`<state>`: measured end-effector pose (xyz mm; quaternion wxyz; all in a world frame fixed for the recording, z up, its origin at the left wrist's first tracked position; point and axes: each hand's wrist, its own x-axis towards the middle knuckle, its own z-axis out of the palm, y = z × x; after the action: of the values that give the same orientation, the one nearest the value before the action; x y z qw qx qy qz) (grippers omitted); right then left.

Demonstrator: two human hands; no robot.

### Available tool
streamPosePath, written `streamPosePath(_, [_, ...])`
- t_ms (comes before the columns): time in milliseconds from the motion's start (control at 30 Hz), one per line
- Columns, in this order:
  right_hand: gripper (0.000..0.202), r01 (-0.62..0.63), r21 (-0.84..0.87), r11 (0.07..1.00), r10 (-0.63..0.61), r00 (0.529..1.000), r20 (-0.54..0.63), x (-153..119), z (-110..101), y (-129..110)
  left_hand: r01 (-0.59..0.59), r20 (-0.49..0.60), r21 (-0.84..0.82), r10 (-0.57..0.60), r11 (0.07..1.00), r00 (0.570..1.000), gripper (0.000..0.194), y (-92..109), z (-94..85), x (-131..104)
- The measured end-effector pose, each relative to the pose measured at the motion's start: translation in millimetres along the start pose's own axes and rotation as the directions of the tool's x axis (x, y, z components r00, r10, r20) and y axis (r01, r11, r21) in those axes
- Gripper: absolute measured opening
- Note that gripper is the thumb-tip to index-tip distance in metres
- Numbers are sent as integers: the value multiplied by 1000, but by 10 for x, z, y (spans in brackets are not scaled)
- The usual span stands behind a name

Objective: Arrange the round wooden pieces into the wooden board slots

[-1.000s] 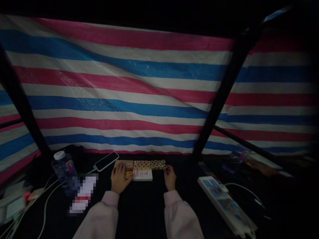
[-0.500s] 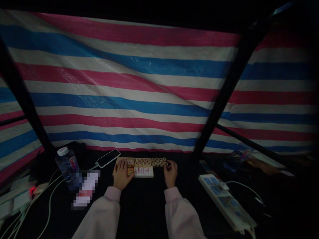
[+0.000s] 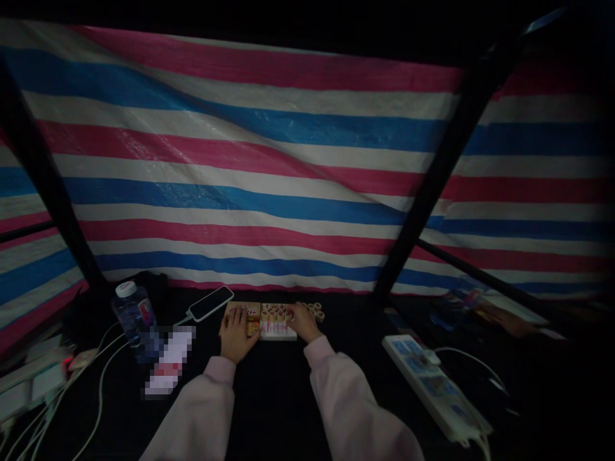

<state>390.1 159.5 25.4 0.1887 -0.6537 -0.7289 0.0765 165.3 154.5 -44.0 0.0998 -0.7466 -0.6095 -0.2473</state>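
Note:
My left hand (image 3: 235,337) lies spread over a printed cardboard box lid (image 3: 253,308), fingers stretched across it. Right beside the lid is an open white box (image 3: 281,335) with rows of round Chinese chess pieces (image 3: 273,313) in its far part. At the box's right end, my right hand (image 3: 303,322) is closed in a pinch, its fingertips at the rows. A piece seems to be between those fingers, mostly hidden by them. Several loose Chinese chess pieces (image 3: 316,311) lie on the black table just beyond and right of that hand.
A white phone (image 3: 211,303) on a cable and a clear bottle (image 3: 134,320) are at the left, near a blurred-out patch. White cables and plugs crowd the left edge. A power strip (image 3: 432,384) lies at the right. Behind hangs a striped sheet (image 3: 259,192) between dark posts.
My right hand has moved left from the loose pieces to the right end of the box. My left hand has stayed on the lid. The view has shifted slightly.

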Motion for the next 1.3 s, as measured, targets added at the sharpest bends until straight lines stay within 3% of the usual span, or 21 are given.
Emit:
streamPosePath(200, [26,-11,-17,1000,11,1000,23,15,81,-13,-11,-26,-2,11,1000,1000,70,8,-1,-7])
streamPosePath(433, [22,0,113,994,2,1000,-15,-23,155,28,9,-14,-17,-9,1000,1000,71,12,-20,-6])
streamPosePath(600, [15,127,332,935,-38,965,-260,-139,152,188,4,-7,-7,-4,1000,1000,72,10,-14,-3])
streamPosePath(767, [14,74,454,888,144,892,-428,-306,304,419,4,6,-3,-4,1000,1000,71,4,0,-1])
streamPosePath(967, [11,85,511,855,151,903,-402,-404,509,498,0,-2,-7,0,1000,1000,70,0,-15,-10])
streamPosePath(1300, [19,69,595,801,215,895,-392,-378,616,596,-9,0,7,9,1000,1000,69,3,-7,-8])
